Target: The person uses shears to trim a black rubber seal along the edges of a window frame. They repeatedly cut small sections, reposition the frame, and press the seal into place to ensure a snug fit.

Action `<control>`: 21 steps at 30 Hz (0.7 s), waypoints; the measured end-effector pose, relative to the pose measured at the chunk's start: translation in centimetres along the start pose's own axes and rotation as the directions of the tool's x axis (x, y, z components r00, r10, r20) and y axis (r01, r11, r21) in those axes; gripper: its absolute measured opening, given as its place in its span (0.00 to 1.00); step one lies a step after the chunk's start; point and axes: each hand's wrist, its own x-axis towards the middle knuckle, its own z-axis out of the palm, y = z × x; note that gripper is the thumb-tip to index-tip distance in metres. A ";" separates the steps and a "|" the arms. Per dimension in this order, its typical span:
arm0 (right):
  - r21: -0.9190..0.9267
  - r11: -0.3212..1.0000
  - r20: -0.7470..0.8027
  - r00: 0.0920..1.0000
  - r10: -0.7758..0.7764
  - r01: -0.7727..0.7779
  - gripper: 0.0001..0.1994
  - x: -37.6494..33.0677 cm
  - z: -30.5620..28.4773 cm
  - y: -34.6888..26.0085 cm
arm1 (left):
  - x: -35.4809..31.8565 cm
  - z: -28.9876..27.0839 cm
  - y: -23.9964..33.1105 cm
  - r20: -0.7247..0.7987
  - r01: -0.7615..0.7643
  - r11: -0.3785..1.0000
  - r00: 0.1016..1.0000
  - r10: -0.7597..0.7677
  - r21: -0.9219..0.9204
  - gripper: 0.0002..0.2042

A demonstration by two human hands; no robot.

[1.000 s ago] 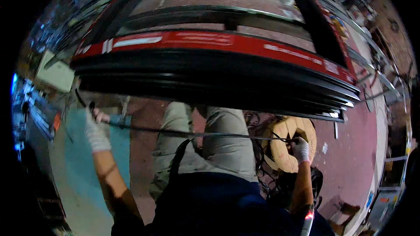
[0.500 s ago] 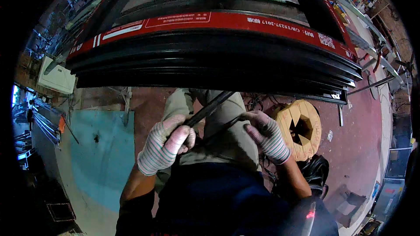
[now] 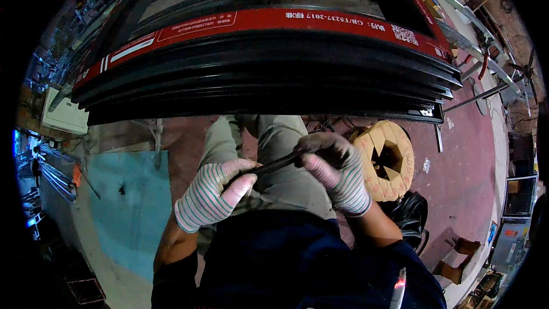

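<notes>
A thin black flexible strip (image 3: 277, 163), looking like a rubber sealing strip, is stretched between my hands above my lap. My left hand (image 3: 213, 192), in a striped knit glove with fingertips showing pinkish, pinches one part of it between thumb and fingers. Higher and to the right, my right hand (image 3: 338, 176), gloved the same way, closes its thumb and dark-soiled fingers on the other part. Just beyond both hands lies a stack of black metal frames (image 3: 257, 94), with red printed tape (image 3: 260, 19) along the top one. The strip's ends are hidden.
A ring-shaped coil wrapped in yellow paper (image 3: 406, 163) stands on the reddish floor at right, beside a black bag (image 3: 413, 214). On the left lie a blue sheet (image 3: 131, 206) and a white box (image 3: 66, 111). Metal profiles (image 3: 56, 176) lie farther left.
The strip's thick part no longer rises from my left hand toward the frames; it now runs across to my right hand. My right hand has moved left and its fingers have closed further.
</notes>
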 end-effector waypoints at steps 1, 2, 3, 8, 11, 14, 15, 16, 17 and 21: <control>0.013 0.997 0.053 0.996 -0.078 0.077 0.16 0.0 0.3 -0.2 | 0.6 0.2 0.8 0.006 0.027 0.999 1.000 -0.027 0.024 0.12; -0.013 0.994 0.071 0.992 -0.108 0.109 0.14 -0.2 0.7 0.1 | 1.1 0.4 1.2 0.012 0.053 0.997 0.998 -0.054 0.048 0.12; -0.051 0.988 0.077 0.987 -0.141 0.145 0.14 -0.4 1.0 0.6 | 1.3 0.8 0.8 -0.005 0.021 0.992 1.000 -0.020 0.128 0.12; 0.010 0.999 -0.122 0.992 0.031 -0.030 0.14 3.8 -2.6 6.0 | 1.0 1.2 0.0 0.001 0.215 0.975 0.976 -0.216 0.056 0.13; -0.780 0.624 -0.238 0.902 -0.360 0.043 0.22 8.7 -12.7 21.1 | 1.4 2.0 -0.6 0.024 0.065 0.993 0.997 -0.067 0.098 0.12; -0.680 0.718 -0.165 0.985 0.053 -0.152 0.22 12.4 -10.7 18.3 | 0.1 2.7 -2.3 0.058 0.218 0.974 0.975 -0.215 -0.063 0.14; -0.685 0.710 -0.147 0.985 0.088 -0.166 0.22 13.5 -10.3 18.2 | -0.3 3.1 -3.0 0.077 0.230 0.970 0.972 -0.224 -0.081 0.15; -0.696 0.692 -0.157 0.981 0.112 -0.191 0.21 13.6 -10.7 18.7 | 0.3 3.4 -3.3 0.119 0.235 0.966 0.968 -0.222 -0.105 0.16; -0.706 0.685 -0.126 0.983 0.130 -0.181 0.21 14.6 -9.7 18.8 | 0.0 3.4 -3.0 0.110 0.228 0.972 0.969 -0.221 -0.052 0.17; -0.736 0.646 -0.115 0.978 0.175 -0.202 0.21 15.5 -8.0 20.1 | 0.9 3.8 -2.4 0.095 0.169 0.986 0.981 -0.169 0.009 0.13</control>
